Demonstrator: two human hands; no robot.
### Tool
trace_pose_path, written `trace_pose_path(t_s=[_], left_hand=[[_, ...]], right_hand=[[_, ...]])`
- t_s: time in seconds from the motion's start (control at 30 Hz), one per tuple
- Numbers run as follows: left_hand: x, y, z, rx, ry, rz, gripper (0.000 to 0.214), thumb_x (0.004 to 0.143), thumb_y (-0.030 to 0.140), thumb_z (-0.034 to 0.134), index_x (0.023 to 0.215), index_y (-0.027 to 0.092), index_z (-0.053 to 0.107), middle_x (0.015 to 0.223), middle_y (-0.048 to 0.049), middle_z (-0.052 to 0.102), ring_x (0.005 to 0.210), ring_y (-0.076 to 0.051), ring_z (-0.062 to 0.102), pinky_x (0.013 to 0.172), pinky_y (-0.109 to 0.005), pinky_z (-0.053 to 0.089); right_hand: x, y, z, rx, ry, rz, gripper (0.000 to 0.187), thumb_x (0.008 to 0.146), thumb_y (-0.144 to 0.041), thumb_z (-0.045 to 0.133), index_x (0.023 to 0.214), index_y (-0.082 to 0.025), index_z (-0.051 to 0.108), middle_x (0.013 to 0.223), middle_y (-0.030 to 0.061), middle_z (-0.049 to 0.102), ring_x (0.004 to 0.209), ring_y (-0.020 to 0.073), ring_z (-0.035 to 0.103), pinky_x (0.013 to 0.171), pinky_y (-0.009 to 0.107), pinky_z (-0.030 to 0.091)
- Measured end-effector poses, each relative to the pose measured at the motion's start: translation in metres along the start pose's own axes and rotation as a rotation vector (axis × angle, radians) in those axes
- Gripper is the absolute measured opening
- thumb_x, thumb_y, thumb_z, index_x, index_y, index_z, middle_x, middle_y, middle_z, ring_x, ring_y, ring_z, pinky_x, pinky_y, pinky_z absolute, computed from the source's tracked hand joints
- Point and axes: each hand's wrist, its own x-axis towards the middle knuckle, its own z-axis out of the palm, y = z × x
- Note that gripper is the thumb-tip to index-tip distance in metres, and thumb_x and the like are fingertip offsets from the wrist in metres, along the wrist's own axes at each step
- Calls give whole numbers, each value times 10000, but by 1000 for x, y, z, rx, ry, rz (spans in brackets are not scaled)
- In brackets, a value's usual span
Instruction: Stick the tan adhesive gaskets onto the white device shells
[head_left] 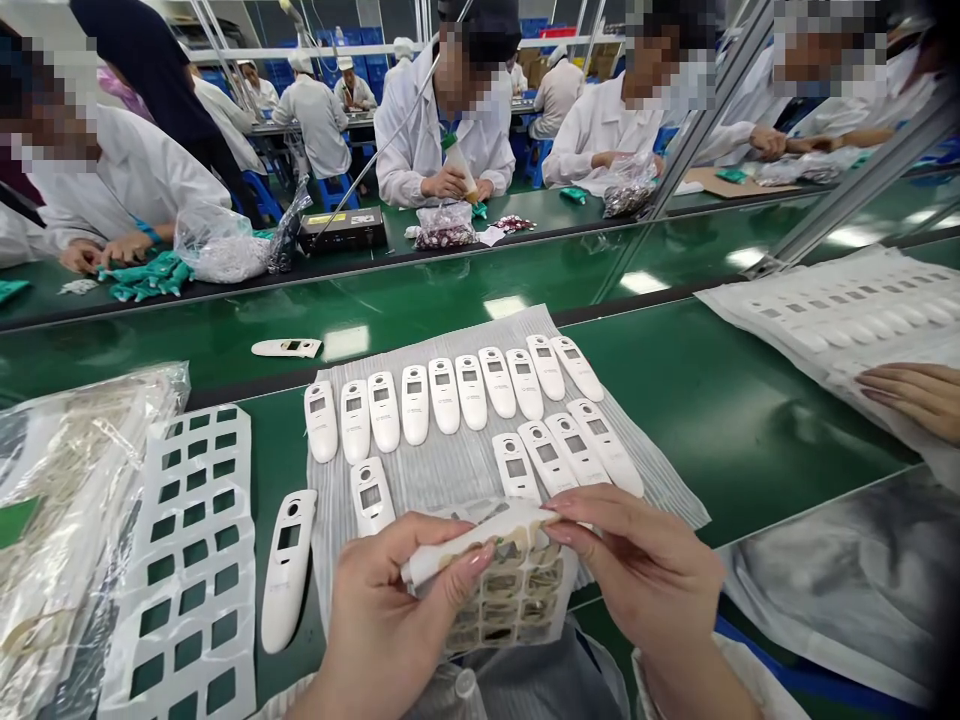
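My left hand (390,610) and my right hand (645,570) both pinch a white sheet of small clear window stickers (502,580), held just above the near table edge. Each hand grips the sheet's curled top edge between thumb and fingers. Beyond my hands, several white plastic device shells (450,395) lie in two rows on a ribbed white foam sheet (660,490). One more white shell (286,570) lies on the green table to the left of my left hand.
An empty white die-cut sticker frame (187,560) and a clear plastic bag (67,500) lie at left. A lone shell (286,348) rests on the green conveyor (450,290). Another person's hand (911,395) rests on foam at right. Workers in white coats sit across.
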Motion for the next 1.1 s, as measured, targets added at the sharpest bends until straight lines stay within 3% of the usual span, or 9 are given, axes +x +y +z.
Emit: trace_pose_path(t_s=[0.1,0.23,0.4,0.53,0.73,0.87,1.0,1.1], left_hand=[[1,-2,0,22,8,44,43,717,286,773,720,247,753,700,31,758,495,-91,630,468,-144,492],[4,-6,-5,112,-66,150,32,760,256,748,792,257,744,708,44,761,499,-89,657,447,-113,498],[6,-10,-5,215,-53,283,79,781,210,736,843,256,717,737,59,762,534,-79,680,469,-90,512],[4,-11,-2,323,13,432,133,777,202,741,896,239,696,774,43,765,444,-68,630,425,-123,500],[-6,-7,-5,532,40,641,262,776,167,736,1013,247,660,786,18,764,577,-116,695,513,-160,531],[-12,-5,-7,590,71,635,246,811,180,686,1028,296,681,832,18,762,609,-121,688,593,-179,564],[-17,-4,-6,558,91,609,217,833,221,673,1027,314,708,823,16,771,608,-126,688,657,-198,586],[-22,-3,-4,493,127,496,196,822,242,687,989,332,736,828,13,774,677,-143,711,689,-209,593]], right_hand=[[-6,2,-2,-158,29,-110,419,721,57,694,1037,-216,726,914,29,758,776,179,725,654,279,637],[-13,5,-5,-298,17,-232,510,705,108,660,1124,-179,704,1092,81,718,914,223,707,723,347,639],[-11,4,-6,-378,21,-329,534,666,96,710,1137,-153,698,1019,96,714,925,255,678,677,386,617],[-8,0,-5,-377,29,-291,445,697,57,710,1070,-186,709,933,65,717,845,222,678,626,356,603],[-6,-4,-6,-377,31,-125,386,738,2,723,1072,-184,667,924,68,680,801,177,667,613,290,590],[-6,-4,-8,-408,13,-110,370,782,-37,703,1096,-233,685,966,67,663,771,165,666,569,276,578],[-12,-4,-11,-432,49,-168,403,773,-49,713,1116,-258,693,992,56,708,805,198,701,629,318,612],[-16,-5,-12,-470,74,-219,439,756,-57,733,1139,-265,686,1026,49,729,847,220,713,667,346,630]])
